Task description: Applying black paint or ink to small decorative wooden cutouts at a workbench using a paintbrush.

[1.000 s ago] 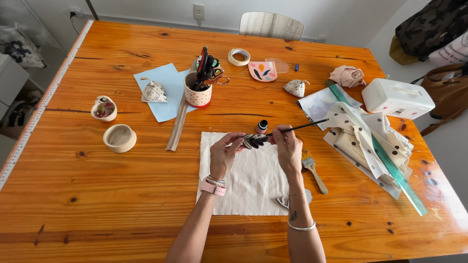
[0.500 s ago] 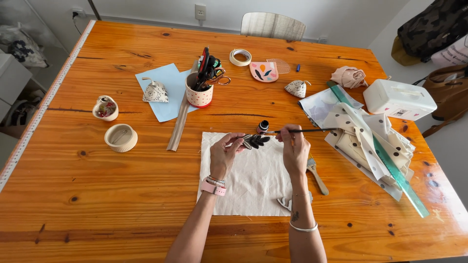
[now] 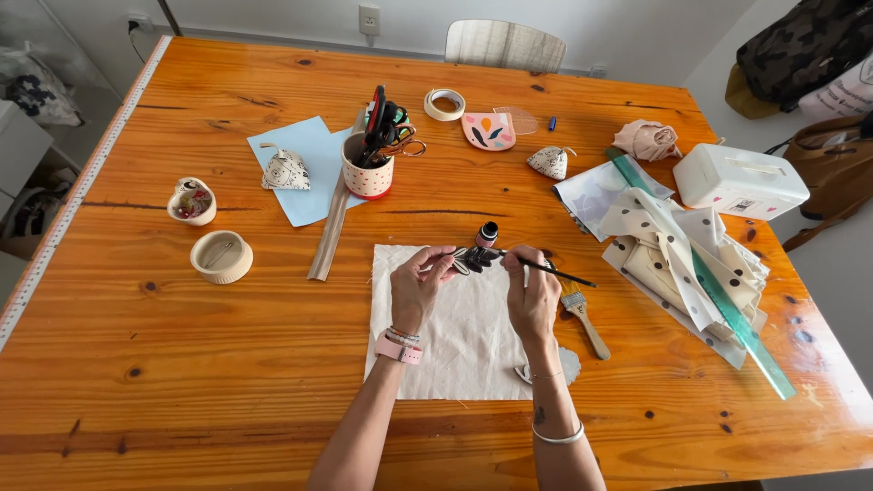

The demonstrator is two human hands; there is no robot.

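Dark leaf piece (image 3: 475, 259) between both hands

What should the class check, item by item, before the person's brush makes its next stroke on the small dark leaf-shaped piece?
1. Leaf-shaped piece held firmly: ok, pinched by the left hand above the cloth.
2. Thin brush gripped: ok, in the right hand, tip at the piece.
3. Small paint bottle upright: ok, standing at the cloth's top edge.
4. White cloth under the work: ok, it lies below both hands.
5. Paint on the brush tip: cannot tell, too small.
6. Flat wooden-handled brush clear of the right hand: ok, lying beside it.
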